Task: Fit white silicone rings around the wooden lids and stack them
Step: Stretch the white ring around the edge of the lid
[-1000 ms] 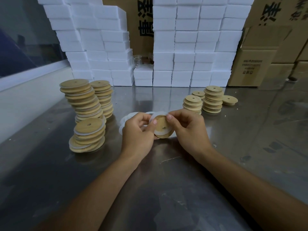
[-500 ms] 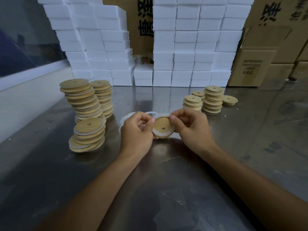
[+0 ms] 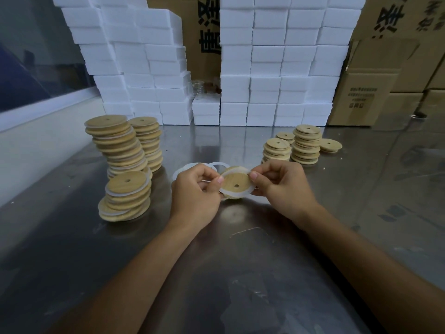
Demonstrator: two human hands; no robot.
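Two hands meet at frame centre, just above the steel table (image 3: pixel 240 273). Left hand (image 3: pixel 195 191) and right hand (image 3: pixel 284 186) both have fingers curled, thumb + fingertips pinching opposite edges of one wooden lid (image 3: pixel 237 183), held tilted w/ its underside toward the camera. White silicone ring (image 3: pixel 237 195) sits around the lid's step; lower arc looks seated, upper edge is partly hidden behind the thumbs, so can't tell if it's fully on.

To do this step well, IMO: keep the lid pinched on both sides, roll each thumb along the rim to walk the ring on evenly, and check for twists or raised spots before letting go. Stretching too hard on one side could pop the opposite side off.

Spare rings (image 3: pixel 190 168) lie flat on the table just behind the hands. Ringed stacks (image 3: pixel 127 198) stand at centre left, the tall ones leaning a bit, so set the finished lid on the short front stack, centred. Bare lids (image 3: pixel 305 143) wait at centre right. White foam blocks (image 3: pixel 277 68) + cartons (image 3: pixel 375 88) fill the top of frame.
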